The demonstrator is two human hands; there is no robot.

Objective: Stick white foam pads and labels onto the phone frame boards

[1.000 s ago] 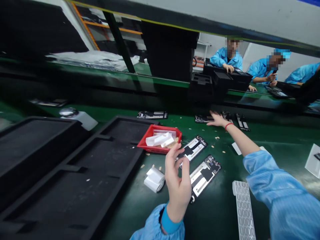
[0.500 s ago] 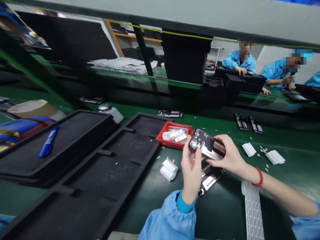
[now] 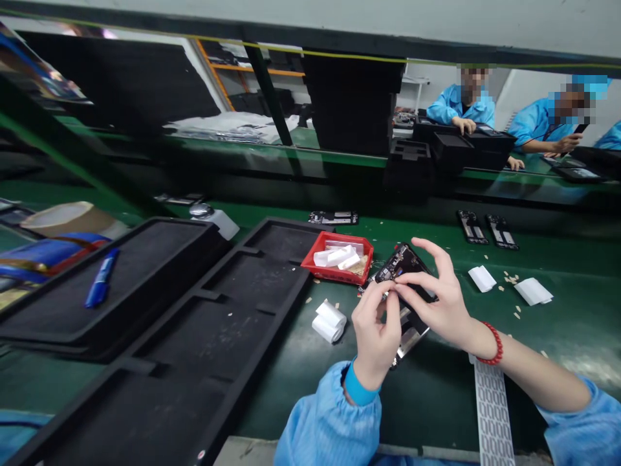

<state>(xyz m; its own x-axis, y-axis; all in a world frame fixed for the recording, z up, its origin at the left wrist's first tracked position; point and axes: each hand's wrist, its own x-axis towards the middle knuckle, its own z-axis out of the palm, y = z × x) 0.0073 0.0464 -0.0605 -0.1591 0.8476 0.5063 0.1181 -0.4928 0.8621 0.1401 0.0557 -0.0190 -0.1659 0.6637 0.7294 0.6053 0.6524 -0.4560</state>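
An opened phone [image 3: 405, 257] with bare circuitry lies tilted across another phone frame [image 3: 406, 342], both partly hidden by my hands. Over its near end the fingertips of both hands meet. My left hand [image 3: 377, 323] is closed in a pinch on something too small to make out. Thumb and index finger of my right hand [image 3: 439, 301] pinch at the same spot, while another of its fingers stretches out above the phone. Just left of the phone stands a red tray [image 3: 337, 277] with white paper pieces in it. A folded white paper [image 3: 328, 321] lies beside my left hand.
Long black trays [image 3: 242, 310] fill the left side, with a blue marker [image 3: 101, 278] on one. A strip of labels [image 3: 492, 408] lies below my right wrist. Phone frames [image 3: 502, 232] and folded papers [image 3: 533, 291] lie at right. Co-workers in blue [image 3: 538, 133] sit beyond the partition.
The phone was held up between both hands; now it rests lower, turned, on the other frame. My fingertips have come together over its near end.
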